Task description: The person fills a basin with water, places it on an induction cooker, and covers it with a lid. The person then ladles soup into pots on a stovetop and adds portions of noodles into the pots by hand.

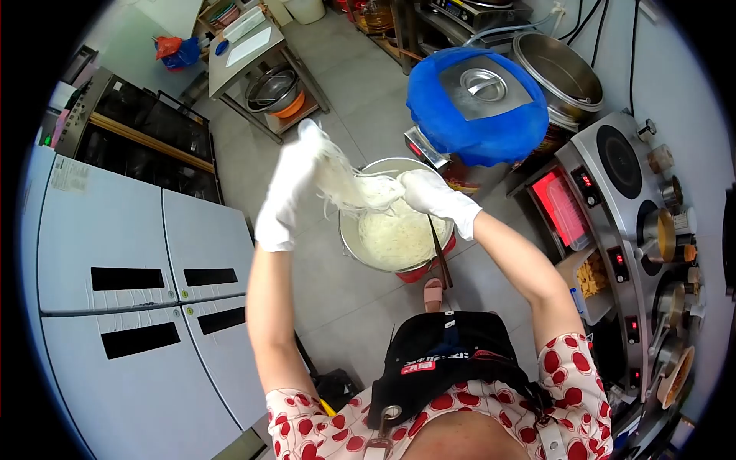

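Note:
My left hand (295, 172), in a white glove, is raised at the left of a large metal pot (346, 244) and closed on a bunch of long white noodles (349, 184). The bunch stretches across to my right hand (433, 193), also gloved, which grips its other end above the pot's far right part. More pale noodles (395, 234) fill the pot below. A pair of dark chopsticks (441, 257) leans over the pot's near right rim, under my right hand. Fingers of both hands are partly hidden by the noodles.
A lidded container wrapped in blue plastic (429, 115) stands beyond the pot, near a big steel pot (556, 69). Right is a counter with hotplates (617, 161) and small pans. White cabinets (107, 230) line the left; a steel table (230, 77) stands at the back.

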`<state>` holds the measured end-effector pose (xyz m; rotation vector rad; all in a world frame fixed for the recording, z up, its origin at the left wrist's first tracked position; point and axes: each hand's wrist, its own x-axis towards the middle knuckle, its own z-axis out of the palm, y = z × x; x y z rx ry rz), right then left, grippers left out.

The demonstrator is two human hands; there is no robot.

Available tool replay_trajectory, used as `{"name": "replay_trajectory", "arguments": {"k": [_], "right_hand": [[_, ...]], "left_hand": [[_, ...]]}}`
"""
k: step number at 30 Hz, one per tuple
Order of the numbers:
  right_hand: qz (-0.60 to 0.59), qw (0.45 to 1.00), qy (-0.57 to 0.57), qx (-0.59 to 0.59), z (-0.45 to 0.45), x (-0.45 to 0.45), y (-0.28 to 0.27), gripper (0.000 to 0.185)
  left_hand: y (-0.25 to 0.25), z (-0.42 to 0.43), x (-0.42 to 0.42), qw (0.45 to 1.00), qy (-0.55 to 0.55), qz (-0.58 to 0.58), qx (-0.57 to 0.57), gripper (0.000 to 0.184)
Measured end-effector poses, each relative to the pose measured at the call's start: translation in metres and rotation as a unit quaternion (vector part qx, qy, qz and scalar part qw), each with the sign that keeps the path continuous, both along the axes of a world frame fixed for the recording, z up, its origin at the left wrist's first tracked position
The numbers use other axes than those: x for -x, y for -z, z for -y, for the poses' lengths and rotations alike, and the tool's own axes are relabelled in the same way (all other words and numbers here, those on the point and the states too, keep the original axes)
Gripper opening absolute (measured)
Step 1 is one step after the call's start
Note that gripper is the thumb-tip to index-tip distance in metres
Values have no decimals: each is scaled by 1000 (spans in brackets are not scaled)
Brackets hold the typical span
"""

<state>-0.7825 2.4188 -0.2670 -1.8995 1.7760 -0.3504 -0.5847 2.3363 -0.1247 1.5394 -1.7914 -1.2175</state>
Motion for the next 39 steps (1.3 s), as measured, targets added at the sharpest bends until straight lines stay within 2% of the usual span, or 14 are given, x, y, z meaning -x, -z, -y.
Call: {"name": "replay_trajectory", "arguments": {"k": [5, 9, 14, 17, 19, 20, 21, 25, 28, 33, 36, 37, 38, 39], "right_hand": [[82, 996, 28, -34, 10, -14, -64, 27], [183, 976, 112, -46, 22, -18, -89, 42], [285, 954, 95, -9, 26, -7, -111, 36], [342, 936, -9, 76, 16, 19, -128, 37], [239, 957, -38, 160, 0, 46, -135, 52], [215, 962, 28, 165, -8, 58, -125, 55], [193, 964, 63, 172, -12, 70, -106, 54], [216, 971, 105, -21, -43, 85, -55, 55], [174, 974, 114, 90, -59, 62, -23, 81], [359, 916, 79, 157, -51, 20, -21, 106], [373, 923, 70, 68, -50, 15, -40, 41], [518, 846, 129, -2, -57, 15, -55, 20], [553, 806, 129, 165, -74, 19, -66, 17], [565, 798, 93, 189, -88, 40, -81, 17]], "left_hand": [[151, -1, 16, 917, 81, -333, -204, 36], [162, -23, 37, 789, 120, -559, -226, 49], [106, -36, 53, 951, 92, -292, -40, 47], [80, -19, 62, 939, 159, -197, 234, 30], [23, -34, 72, 938, 25, -345, -33, 18], [18, -26, 64, 940, 93, -325, 45, 17], [-4, -30, 63, 939, 89, -331, -7, 23], [-58, -15, 61, 910, 130, -379, 107, 30], [-106, -22, 64, 900, 139, -412, 42, 24], [-150, -30, 90, 866, 175, -469, -2, 28], [-167, -49, 117, 842, 233, -487, -4, 33], [-169, -54, 125, 869, 159, -468, -13, 38], [-169, -61, 140, 875, 170, -453, -13, 39], [-168, -70, 155, 877, 185, -443, -15, 39]]}}
